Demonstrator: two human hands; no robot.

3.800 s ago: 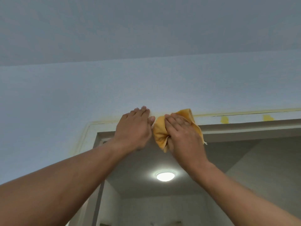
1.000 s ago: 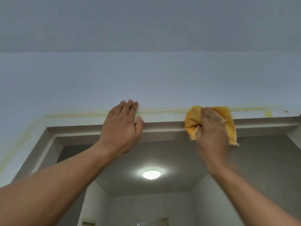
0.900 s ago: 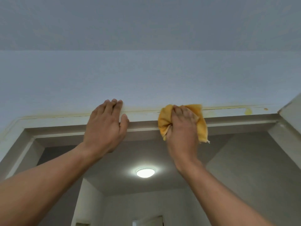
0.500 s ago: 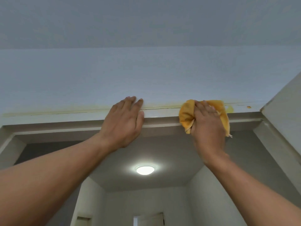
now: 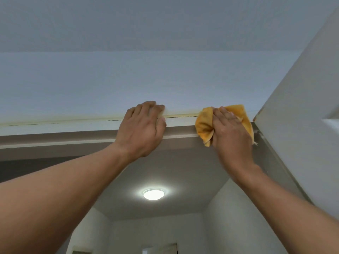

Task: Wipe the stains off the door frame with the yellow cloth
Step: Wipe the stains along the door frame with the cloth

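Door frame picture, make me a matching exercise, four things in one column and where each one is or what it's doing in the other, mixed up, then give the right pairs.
Things:
1. yellow cloth
2. left hand
3. ceiling light
4. right hand

Places or states:
A. glowing, in the room beyond the doorway
B. bare, resting flat on the door frame
C. bunched against the frame's right end
D. pressing the cloth to the frame

Pairs: 1-C, 2-B, 3-A, 4-D
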